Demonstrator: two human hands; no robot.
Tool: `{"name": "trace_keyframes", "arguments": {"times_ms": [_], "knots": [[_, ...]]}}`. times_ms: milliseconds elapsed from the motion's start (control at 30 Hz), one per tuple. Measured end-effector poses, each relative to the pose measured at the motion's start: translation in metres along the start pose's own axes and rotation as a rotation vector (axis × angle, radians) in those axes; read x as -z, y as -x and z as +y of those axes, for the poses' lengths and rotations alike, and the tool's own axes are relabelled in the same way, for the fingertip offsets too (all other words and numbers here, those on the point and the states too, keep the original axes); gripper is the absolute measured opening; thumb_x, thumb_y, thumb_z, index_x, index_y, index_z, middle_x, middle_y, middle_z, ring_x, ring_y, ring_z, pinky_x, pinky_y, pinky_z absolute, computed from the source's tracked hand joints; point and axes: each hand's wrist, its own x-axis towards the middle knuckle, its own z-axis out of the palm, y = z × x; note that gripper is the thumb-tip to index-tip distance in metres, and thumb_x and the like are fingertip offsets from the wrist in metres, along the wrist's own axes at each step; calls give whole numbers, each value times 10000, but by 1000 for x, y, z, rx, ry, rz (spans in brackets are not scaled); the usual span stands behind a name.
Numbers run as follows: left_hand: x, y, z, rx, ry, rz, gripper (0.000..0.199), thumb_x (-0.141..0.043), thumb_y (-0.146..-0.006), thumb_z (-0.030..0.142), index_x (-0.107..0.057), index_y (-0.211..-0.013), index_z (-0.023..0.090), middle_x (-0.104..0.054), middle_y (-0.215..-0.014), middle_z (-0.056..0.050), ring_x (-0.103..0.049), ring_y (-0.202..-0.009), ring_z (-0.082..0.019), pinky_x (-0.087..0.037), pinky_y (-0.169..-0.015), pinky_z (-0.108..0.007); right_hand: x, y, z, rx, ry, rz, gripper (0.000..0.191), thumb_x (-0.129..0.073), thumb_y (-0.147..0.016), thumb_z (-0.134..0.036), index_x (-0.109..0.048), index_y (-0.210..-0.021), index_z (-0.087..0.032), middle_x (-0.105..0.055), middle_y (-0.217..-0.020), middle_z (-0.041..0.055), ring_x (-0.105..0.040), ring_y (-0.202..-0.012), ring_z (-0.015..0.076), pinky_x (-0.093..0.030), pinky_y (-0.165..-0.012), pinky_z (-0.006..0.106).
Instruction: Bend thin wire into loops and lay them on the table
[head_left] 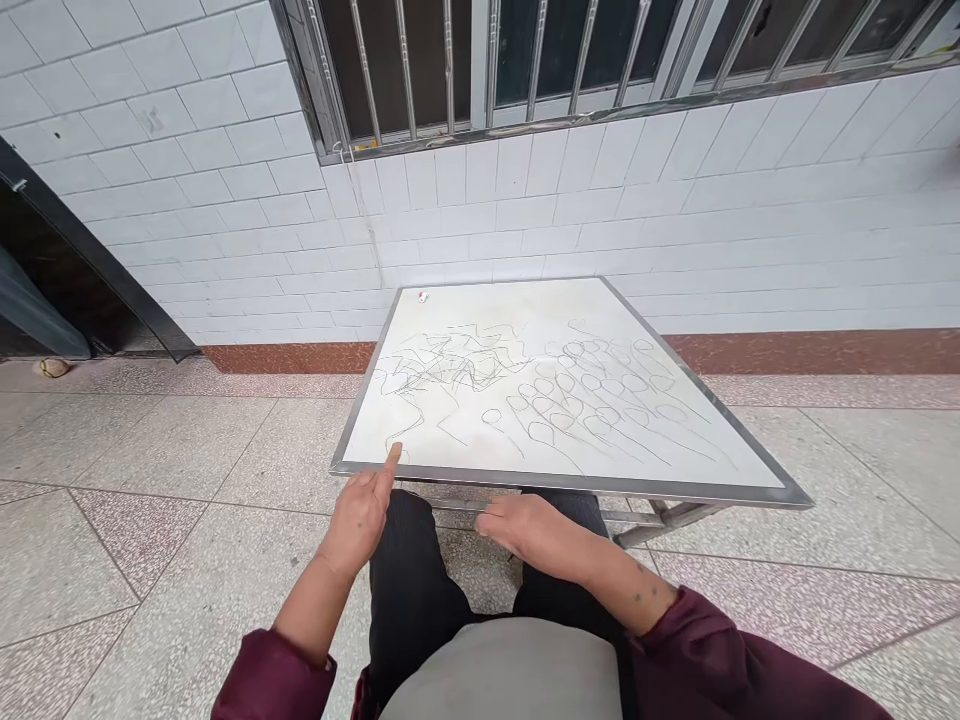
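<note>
the white tabletop sits in front of both hands, covered in thin dark pen lines: tangled zigzags ahead of the left hand, and loops with long tails ahead of the right hand. none of it reads as letters to me. past the zigzags, near the far left corner, lies a small red-and-white piece, too small for any label to be read.

a grey metal edge frames the top. the left hand reaches over its near side, close to the left corner, index finger stretched out with its tip at the white surface by a curved line, the other fingers bent. the right hand hangs apart from it, just on the person's side of the edge, over the lap; its fingers lie together, and i cannot tell whether they grip anything.

the tiled wall stands beyond the far edge, under a barred window, so the wider room is to either side of the hands, where speckled floor spreads out.
</note>
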Motion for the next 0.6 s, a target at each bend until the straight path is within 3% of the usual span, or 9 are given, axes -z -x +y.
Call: {"name": "trace_keyframes", "arguments": {"times_ms": [167,300,467,600], "knots": [[18,-6,8,-73,46,0,646,-281,-923,39,-31,-1507,157,-505,-753,-33,-501,-686,-186,-462,-687,-332,20,-22,-5,-402,-333,250,283,-336,-992,-260,-614,-1006,-211,-666,-830,27,-604,-713,141,-479,-664,264],[28,-17,33,-109,117,-14,632,-281,-945,72,0,-1506,148,-524,-764,-38,-507,-708,-189,-455,-704,-339,5,-50,-15,-351,-338,232,172,-524,-915,-309,-627,-989,-193,-678,-969,77,-586,-943,231,-465,-842,395],[38,-23,49,-153,139,-8,633,-265,-952,80,36,-1504,154,-547,-766,-43,-513,-711,-194,-453,-701,-341,-23,-56,-23,-472,-860,219,302,-402,-956,-426,-577,-862,-199,-616,-779,21,-624,-698,159,-512,-690,336],[38,-24,51,-159,162,1,654,-309,-946,84,15,-1507,172,-570,-792,-50,-527,-730,-197,-459,-710,-343,-27,-53,-28,-547,-1133,241,369,-456,-892,-563,-522,-871,-201,-579,-748,-6,-601,-577,119,-501,-566,277]]}}
